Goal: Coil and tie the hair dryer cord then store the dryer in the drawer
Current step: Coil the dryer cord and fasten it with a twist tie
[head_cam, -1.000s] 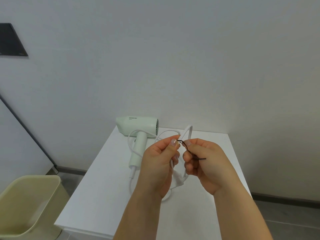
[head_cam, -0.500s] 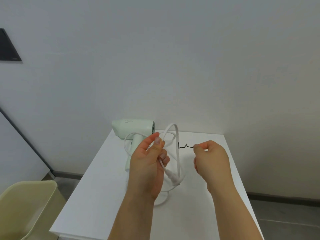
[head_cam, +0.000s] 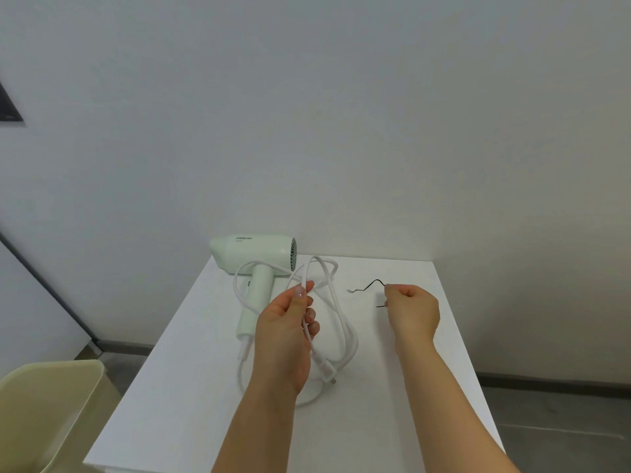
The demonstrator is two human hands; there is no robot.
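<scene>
Hands parted: left hand point(head_cam: 286, 339) curled its fingers point(head_cam: 300, 293) round the cord point(head_cam: 341, 315) near the hair dryer point(head_cam: 254, 254), right hand point(head_cam: 413, 312) pinched the tie point(head_cam: 372, 284) farther from it, so tying remained undone.

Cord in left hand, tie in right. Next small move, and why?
Probably bring the right hand with the tie across to the cord loops pinched in the left hand: the tie hangs apart from them, wrapped round nothing.

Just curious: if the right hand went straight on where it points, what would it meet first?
Probably the white cord held in the left hand; the right hand aims its wire tie there, though depth is unclear.
</scene>
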